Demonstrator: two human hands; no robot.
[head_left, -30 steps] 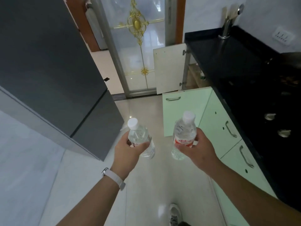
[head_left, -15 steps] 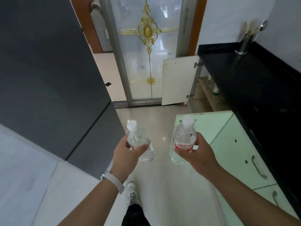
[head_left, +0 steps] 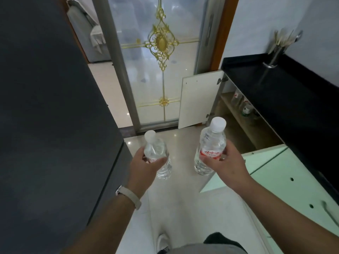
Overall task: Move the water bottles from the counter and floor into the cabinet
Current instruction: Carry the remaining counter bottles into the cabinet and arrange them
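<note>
My left hand (head_left: 145,166) grips a clear water bottle (head_left: 157,153) with a white cap, tilted a little toward me. My right hand (head_left: 227,165) holds a second clear water bottle (head_left: 211,145) with a red label, nearly upright. Both are held above the pale floor, apart from each other. Ahead on the right the cabinet (head_left: 244,125) under the black counter (head_left: 286,99) stands with its white door (head_left: 199,99) swung open. On its wooden shelf I see several bottles (head_left: 245,105), partly hidden by the counter edge.
A tall dark grey fridge (head_left: 55,116) fills the left side. A glass door with gold ornament (head_left: 161,52) closes the far end. A pale green cabinet door (head_left: 244,169) stands open on the right. A metal utensil holder (head_left: 275,55) sits on the counter.
I have walked forward along the aisle. The open cabinet and glass door are nearer and larger. Both hands keep hold of their bottles, the right one raised slightly.
</note>
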